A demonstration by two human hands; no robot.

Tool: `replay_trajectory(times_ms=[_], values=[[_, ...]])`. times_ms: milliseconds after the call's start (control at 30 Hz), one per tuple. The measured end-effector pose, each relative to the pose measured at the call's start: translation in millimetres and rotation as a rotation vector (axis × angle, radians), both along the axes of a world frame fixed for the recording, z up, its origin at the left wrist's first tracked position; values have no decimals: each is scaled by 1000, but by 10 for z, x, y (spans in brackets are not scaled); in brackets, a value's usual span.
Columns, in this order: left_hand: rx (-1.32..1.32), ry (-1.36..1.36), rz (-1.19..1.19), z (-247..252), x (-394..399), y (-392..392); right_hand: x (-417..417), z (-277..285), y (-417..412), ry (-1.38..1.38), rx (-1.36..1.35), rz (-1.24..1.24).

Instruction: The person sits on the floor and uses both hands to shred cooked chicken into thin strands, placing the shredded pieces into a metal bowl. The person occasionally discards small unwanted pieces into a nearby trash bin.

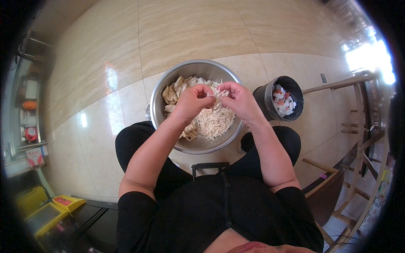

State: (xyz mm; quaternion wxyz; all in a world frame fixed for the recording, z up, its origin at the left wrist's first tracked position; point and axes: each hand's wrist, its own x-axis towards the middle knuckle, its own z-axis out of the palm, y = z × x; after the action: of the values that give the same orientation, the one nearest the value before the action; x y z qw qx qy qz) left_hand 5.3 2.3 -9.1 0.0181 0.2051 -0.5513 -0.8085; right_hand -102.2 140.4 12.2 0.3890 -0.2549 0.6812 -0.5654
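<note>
Over a large stainless steel basin [155, 110], my left hand [196, 100] and my right hand [234, 100] nearly meet. Each pinches part of a small bunch of pale shredded meat strands [218, 95], which looks like cooked chicken. Beneath them lies a heap of thin shreds [214, 124] on the basin's near right side. Larger unshredded pieces of pale meat [171, 94] lie along the left and far side of the basin, partly hidden by my left hand and wrist. Both hands are bare.
Right of the basin stands a black, bag-lined bin [269, 101] holding crumpled tissues [284, 102]. Wooden furniture [359, 132] is at the far right. Yellow-framed objects [47, 218] are at the lower left, below shelves with small items. My knees flank the basin on the tiled floor [104, 151].
</note>
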Motion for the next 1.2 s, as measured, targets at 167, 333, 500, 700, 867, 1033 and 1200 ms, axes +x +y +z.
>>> replay_trajectory(times_ms=[167, 333, 500, 700, 867, 1033, 1200], values=[[-24, 34, 164, 82, -17, 1, -38, -44, 2, 72, 14, -33], [-21, 32, 94, 49, -15, -9, -14, -111, -10, -14, 15, -36], [-50, 64, 170, 23, -19, -13, -11, -44, -13, 17, 57, -97], [40, 62, 248, 38, -11, -78, -66, -59, 4, -18, 8, -159], [42, 48, 35, 30, -21, 50, 14, 8, -19, -37, 0, -56], [-28, 31, 92, 3, -18, 40, 16, 1, -13, -32, -29, -59], [-34, 24, 281, 69, -34, -38, -62, -70, 15, 32, -52, -122]])
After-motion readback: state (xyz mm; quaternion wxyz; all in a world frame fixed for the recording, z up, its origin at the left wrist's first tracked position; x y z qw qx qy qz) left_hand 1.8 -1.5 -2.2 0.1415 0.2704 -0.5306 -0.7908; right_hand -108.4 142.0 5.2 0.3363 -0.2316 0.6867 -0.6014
